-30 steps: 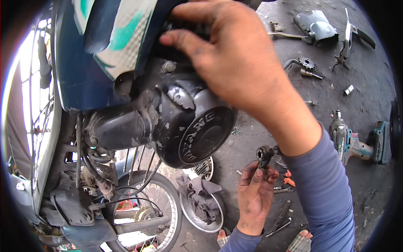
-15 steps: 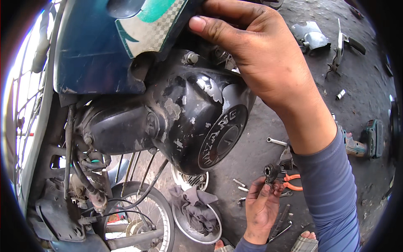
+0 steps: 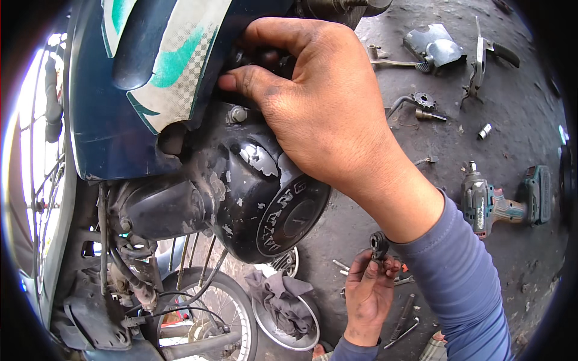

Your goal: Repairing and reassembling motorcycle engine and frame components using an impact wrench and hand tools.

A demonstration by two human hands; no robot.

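Note:
My right hand point(image 3: 325, 114) reaches up and left to the edge of a dark blue motorcycle panel point(image 3: 96, 120) with white and green decals. Its thumb and bent fingers enter the shadowed gap beside the panel; the fingertips are partly hidden, and what they hold there cannot be made out. Below the wrist sits a black engine cover point(image 3: 241, 180) with chipped paint, a hex bolt point(image 3: 238, 114) at its top. Lower down, my left hand point(image 3: 367, 301) is palm up, fingers closed around a dark ratchet wrench point(image 3: 379, 243) whose round head sticks up above the fingertips.
A cordless impact wrench point(image 3: 478, 201) lies on the floor at right. Farther back are a sprocket point(image 3: 424, 100), a silver cover point(image 3: 433, 45) and a lever part point(image 3: 475, 72). A metal bowl point(image 3: 262, 325) holding a grey cloth point(image 3: 283, 301) stands beside a spoked wheel point(image 3: 248, 307).
My right hand has moved left and down, its fingers deeper in the gap by the panel. The view has shifted, exposing more of the impact wrench. The left hand keeps the ratchet wrench.

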